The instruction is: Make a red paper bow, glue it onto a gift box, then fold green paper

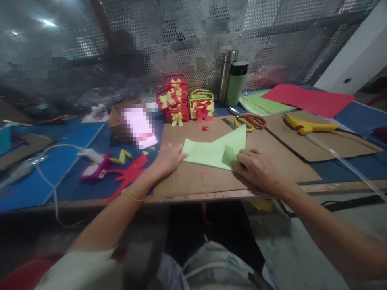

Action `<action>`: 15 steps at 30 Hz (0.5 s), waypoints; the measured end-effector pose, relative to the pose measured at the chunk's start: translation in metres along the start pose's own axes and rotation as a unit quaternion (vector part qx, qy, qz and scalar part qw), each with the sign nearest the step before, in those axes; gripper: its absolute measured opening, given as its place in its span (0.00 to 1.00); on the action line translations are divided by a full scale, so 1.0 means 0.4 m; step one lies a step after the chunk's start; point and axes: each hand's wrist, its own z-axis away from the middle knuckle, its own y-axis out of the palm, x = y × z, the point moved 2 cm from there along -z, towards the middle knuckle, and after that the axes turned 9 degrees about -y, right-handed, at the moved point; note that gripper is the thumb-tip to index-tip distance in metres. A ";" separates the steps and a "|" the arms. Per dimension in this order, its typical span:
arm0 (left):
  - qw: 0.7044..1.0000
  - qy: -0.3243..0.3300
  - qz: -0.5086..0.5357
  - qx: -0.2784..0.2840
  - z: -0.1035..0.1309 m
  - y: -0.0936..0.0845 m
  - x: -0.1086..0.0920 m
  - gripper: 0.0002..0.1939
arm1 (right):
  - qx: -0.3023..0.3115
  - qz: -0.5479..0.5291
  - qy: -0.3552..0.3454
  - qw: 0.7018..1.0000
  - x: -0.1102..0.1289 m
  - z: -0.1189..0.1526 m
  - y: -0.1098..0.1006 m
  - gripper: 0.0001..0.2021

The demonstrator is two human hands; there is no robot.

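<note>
- Your left hand (169,158) rests at the left end of the light-green paper sheet (205,153), its thumb against the edge; whether it pinches, I cannot tell.
- Your right hand (254,166), fingers curled, holds the sheet's lower right corner.
- The sheet lies between your hands, partly folded, over the brown cardboard (187,183).
- Just beyond it sit yellow-handled scissors (244,124); farther right, a yellow glue gun (314,127).
</note>
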 end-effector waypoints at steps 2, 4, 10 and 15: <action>1.000 -0.010 -0.008 -0.005 0.001 0.002 0.000 0.10 | 0.000 0.001 0.005 1.000 0.001 0.000 0.001 0.14; 1.000 -0.017 -0.008 -0.015 0.003 0.004 0.001 0.10 | -0.001 0.000 0.006 1.000 0.002 -0.001 0.001 0.14; 0.996 0.007 0.040 -0.075 0.010 0.016 0.012 0.11 | 0.000 -0.002 0.008 1.000 0.004 -0.002 -0.001 0.14; 0.983 0.120 -0.018 -0.135 0.019 0.022 0.000 0.04 | 0.011 -0.010 0.025 1.000 0.004 -0.002 -0.001 0.14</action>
